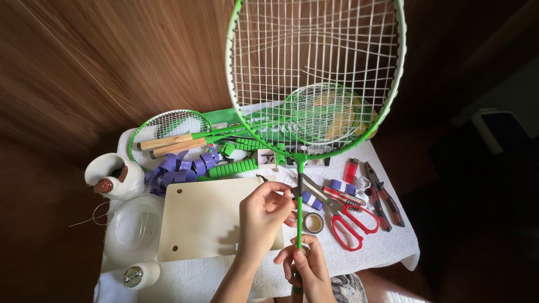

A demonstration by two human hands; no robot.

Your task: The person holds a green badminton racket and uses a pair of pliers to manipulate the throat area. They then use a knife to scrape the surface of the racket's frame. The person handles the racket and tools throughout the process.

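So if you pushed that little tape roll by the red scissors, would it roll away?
Probably not: the tape roll lies flat on its side on the white towel, so it would likely slide. The soft cloth may slow it. Being a small, thin ring, it looks light; stood on edge, it could roll.

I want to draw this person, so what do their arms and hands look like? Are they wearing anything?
Both arms are bare, with no sleeves showing. The left hand and right hand wear no gloves, and I can't see any rings, watch or bracelet. The fingernails look short and plain.
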